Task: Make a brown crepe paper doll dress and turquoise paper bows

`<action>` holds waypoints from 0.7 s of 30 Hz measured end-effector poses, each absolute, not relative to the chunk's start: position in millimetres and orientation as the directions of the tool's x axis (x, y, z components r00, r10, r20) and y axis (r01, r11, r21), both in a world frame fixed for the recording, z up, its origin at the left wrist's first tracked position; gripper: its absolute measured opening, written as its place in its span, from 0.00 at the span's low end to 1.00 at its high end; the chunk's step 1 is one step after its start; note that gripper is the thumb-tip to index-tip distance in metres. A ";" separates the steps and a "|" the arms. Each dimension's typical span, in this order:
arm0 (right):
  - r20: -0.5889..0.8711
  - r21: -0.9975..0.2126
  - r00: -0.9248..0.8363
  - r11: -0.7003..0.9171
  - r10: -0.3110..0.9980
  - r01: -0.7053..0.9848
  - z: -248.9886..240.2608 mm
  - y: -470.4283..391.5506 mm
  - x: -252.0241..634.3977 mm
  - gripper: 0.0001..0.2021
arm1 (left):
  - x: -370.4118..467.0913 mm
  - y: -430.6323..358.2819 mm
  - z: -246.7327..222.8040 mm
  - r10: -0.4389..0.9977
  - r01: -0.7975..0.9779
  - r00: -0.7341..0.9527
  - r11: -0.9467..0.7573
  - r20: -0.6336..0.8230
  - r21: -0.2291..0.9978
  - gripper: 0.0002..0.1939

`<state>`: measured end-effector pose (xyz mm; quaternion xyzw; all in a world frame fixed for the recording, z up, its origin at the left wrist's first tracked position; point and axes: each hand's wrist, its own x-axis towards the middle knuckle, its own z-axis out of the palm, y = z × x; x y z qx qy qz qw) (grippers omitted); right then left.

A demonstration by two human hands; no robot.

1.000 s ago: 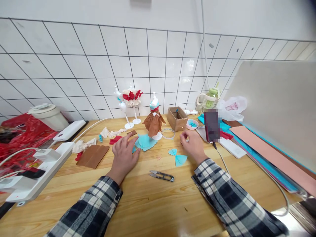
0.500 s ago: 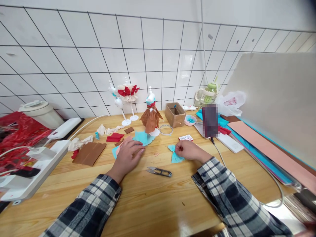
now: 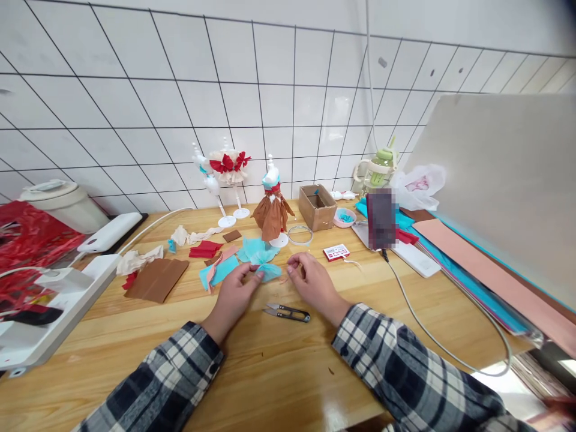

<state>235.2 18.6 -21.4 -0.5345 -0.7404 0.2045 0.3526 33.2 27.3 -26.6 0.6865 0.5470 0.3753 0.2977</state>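
Between the thumb and fingers of my left hand (image 3: 236, 294) is a light blue crepe paper bow (image 3: 270, 273), its loose end spreading to the right. My right hand (image 3: 315, 285) hovers just right of it, thumb and forefinger pinched together; whatever they hold is too small to make out. Below both hands, thread snips (image 3: 287, 312) lie on the wooden table. Behind the bow is a crumpled light blue paper piece (image 3: 257, 251), with flat blue paper strips (image 3: 224, 271) to its left. A small dress form in a brown paper skirt (image 3: 272, 216) stands beyond.
Two more small dress forms (image 3: 229, 174) stand by the tiled wall. A cardboard box (image 3: 317, 207), a metal ring (image 3: 300, 235) and a small red-and-white packet (image 3: 336, 252) lie to the right. Brown paper (image 3: 157, 279) and a power strip (image 3: 67, 309) are at left.
The blue bow has gone from my right hand to my left. My right hand has moved left, away from the packet, where a pale thread now shows. My left hand has closed.
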 end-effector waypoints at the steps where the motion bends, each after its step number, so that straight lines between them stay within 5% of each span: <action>1: 0.287 -0.651 -0.204 0.347 0.936 0.675 -23.7 21.4 237.8 0.09 | 27.4 28.1 -25.5 0.973 0.496 0.122 -0.232 0.197 0.837 0.13; 8: 0.217 -0.463 -0.386 0.443 0.897 0.768 -40.2 29.0 238.4 0.07 | 15.9 32.9 -21.9 0.903 0.564 0.334 -0.422 0.272 0.710 0.12; 14: 0.259 -0.609 -0.295 0.392 0.920 0.690 -40.8 31.5 246.4 0.02 | 28.8 26.8 -22.7 0.902 0.808 0.389 -0.432 0.188 0.401 0.15; 17: 0.299 -0.712 -0.215 0.368 0.930 0.598 -38.1 34.4 251.9 0.03 | 33.3 19.3 -15.4 0.904 0.890 0.287 -0.374 0.317 0.260 0.20; 21: 0.389 -0.792 -0.091 0.384 0.917 0.474 -31.9 31.3 253.5 0.05 | 36.0 12.0 -7.1 0.850 0.839 0.312 -0.456 0.424 0.297 0.19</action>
